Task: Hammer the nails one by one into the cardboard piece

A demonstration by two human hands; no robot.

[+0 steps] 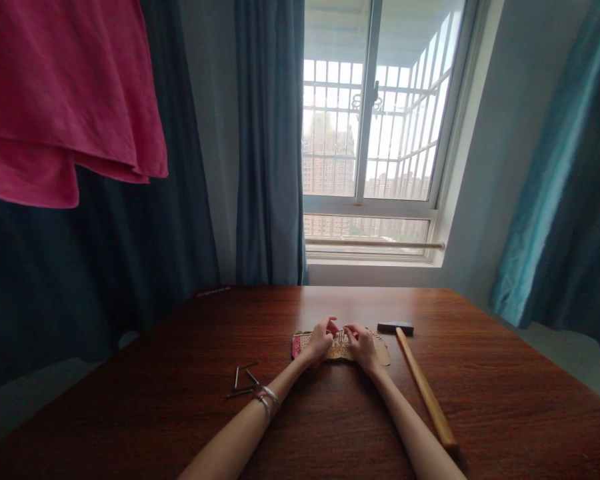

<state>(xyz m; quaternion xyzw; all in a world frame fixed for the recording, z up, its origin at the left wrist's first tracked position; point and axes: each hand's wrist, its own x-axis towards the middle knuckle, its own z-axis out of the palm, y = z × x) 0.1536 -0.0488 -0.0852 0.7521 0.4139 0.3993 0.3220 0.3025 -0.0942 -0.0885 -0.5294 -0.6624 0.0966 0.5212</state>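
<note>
while left hand [322, 341] and right hand [362, 347], fingers half-curled, hold unclear, partly hide dotted strip [340, 351]: hammer [420, 377], lower right; metal rods [253, 378], lower centre-left; pink cloth [75, 93], upper left.

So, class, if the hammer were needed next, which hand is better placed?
Probably the right hand: it is nearer the hammer, which lies on that side. The left hand is farther off. Both hands are at the perforated piece.
</note>
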